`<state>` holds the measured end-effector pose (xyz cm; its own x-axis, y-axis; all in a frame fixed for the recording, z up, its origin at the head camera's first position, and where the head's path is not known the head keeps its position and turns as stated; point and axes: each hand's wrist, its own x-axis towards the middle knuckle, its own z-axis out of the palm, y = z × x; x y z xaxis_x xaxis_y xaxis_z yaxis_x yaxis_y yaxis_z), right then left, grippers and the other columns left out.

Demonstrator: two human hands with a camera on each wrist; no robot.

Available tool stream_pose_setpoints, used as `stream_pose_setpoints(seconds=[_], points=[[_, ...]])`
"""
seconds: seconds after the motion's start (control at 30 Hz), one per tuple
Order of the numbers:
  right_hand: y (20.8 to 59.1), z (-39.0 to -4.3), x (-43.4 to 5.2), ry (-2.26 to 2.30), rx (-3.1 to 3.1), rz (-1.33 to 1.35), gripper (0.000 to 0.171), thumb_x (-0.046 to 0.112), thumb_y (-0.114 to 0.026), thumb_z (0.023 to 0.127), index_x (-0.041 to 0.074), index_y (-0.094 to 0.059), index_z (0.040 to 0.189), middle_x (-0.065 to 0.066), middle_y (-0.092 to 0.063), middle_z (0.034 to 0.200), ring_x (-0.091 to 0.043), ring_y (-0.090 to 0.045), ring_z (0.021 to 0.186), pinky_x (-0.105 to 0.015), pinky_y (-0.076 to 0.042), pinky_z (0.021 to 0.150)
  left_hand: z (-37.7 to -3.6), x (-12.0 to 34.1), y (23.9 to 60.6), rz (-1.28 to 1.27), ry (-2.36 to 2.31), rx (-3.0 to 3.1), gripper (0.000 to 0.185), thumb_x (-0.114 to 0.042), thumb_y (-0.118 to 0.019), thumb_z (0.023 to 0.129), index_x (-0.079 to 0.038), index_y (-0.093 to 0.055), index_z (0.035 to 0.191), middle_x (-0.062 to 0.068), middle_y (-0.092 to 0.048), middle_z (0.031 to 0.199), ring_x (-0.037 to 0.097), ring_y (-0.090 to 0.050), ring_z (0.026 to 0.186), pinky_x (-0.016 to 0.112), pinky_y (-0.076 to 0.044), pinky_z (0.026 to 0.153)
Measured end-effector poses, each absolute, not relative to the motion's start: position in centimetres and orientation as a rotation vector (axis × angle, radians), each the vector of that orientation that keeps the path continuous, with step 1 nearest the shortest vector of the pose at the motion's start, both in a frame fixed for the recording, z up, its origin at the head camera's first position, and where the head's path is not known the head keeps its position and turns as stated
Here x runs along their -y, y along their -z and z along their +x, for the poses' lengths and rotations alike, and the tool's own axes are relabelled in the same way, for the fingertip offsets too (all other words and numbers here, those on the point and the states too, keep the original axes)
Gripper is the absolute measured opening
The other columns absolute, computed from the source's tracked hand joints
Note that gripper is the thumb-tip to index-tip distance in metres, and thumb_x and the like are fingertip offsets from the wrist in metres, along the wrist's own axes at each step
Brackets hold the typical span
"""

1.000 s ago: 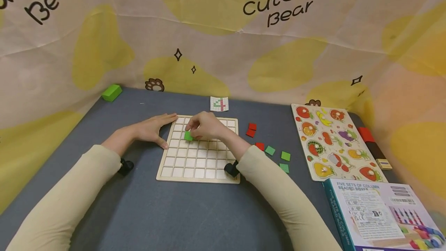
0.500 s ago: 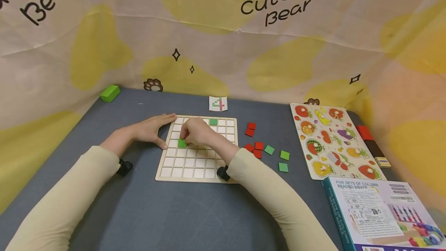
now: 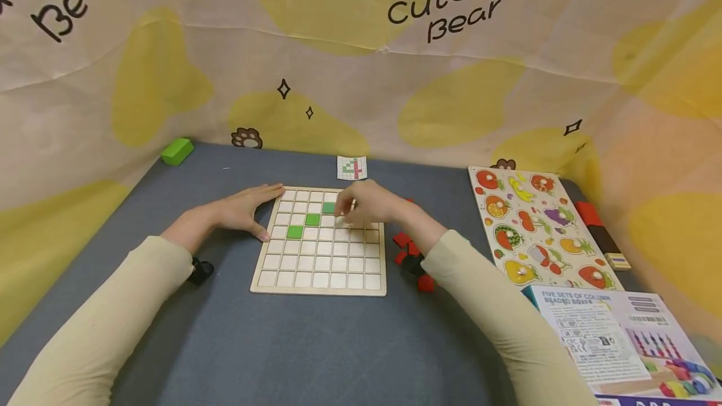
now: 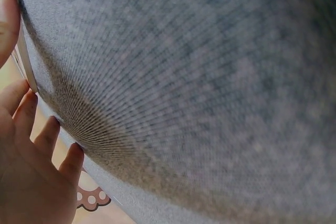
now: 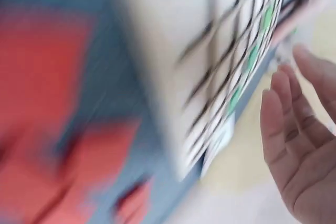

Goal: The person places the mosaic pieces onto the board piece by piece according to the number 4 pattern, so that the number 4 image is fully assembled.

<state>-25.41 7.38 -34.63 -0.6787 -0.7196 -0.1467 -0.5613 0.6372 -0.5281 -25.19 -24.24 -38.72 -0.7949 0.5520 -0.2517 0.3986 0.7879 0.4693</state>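
A wooden grid board (image 3: 318, 268) lies on the grey table. Three green tiles (image 3: 313, 219) sit in its cells in a diagonal line. My left hand (image 3: 248, 208) lies flat on the table, its fingertips touching the board's left edge; the left wrist view shows those fingers (image 4: 31, 171) beside the board's rim (image 4: 23, 61). My right hand (image 3: 366, 202) hovers over the board's upper right part, fingers relaxed, holding nothing that I can see. In the blurred right wrist view its fingers (image 5: 294, 129) hang loose beside the board (image 5: 210, 51).
Red tiles (image 3: 403, 240) lie right of the board, partly under my right forearm. A small pattern card (image 3: 352, 168) lies behind the board. A fruit puzzle (image 3: 536, 230), a boxed bead set (image 3: 615, 343) and blocks (image 3: 598, 227) are at the right. A green block (image 3: 177, 151) sits far left.
My right hand set a green tile into a cell on the board's left part, let go and moved right, uncovering the diagonal of green tiles. The left hand stayed put.
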Motion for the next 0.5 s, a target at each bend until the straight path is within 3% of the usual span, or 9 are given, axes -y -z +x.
stream_pose_setpoints(seconds=[0.2,0.5], points=[[34.4,-26.8,-15.6,0.667,-2.524,-0.851,0.011,0.008,-0.075,0.084,0.01,-0.073,0.096,-0.004,-0.074,0.095,-0.015,-0.067,0.088,-0.027,-0.054,0.075,-25.1,24.1,38.7,0.729,-0.56,-2.594,0.12,-0.045,-0.086,0.07,-0.002,-0.017,0.158,0.022,-0.012,0.166,0.051,-0.006,0.151,0.069,-0.01,0.119],[35.4,-27.7,-23.8,0.645,-2.311,-0.68,0.019,-0.001,-0.074,0.083,0.003,-0.071,0.101,-0.014,-0.065,0.095,-0.017,-0.058,0.086,-0.026,-0.052,0.072,-25.2,24.1,38.6,0.725,-0.546,-2.597,0.119,-0.044,-0.086,0.071,-0.002,-0.017,0.158,0.023,-0.012,0.166,0.052,-0.006,0.151,0.07,-0.01,0.119]])
